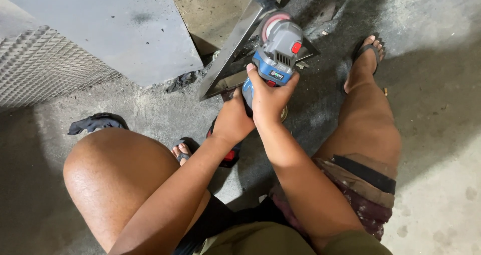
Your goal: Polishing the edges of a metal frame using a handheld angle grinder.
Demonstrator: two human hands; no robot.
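Fingers of my right hand [270, 97] wrap the blue-grey grinder [275, 54], its disc against the shiny metal frame [235, 44] on the floor; my left hand [231, 120] grips the grinder's tail.

One label shows: a small, roughly rectangular sticker [276, 75] on the blue rear body of the angle grinder [277, 54], just above the thumb of the right hand [269, 97] gripping the tool. It looks dark with pale and green markings, though it is too small to tell more. No packages, signs or screens appear.
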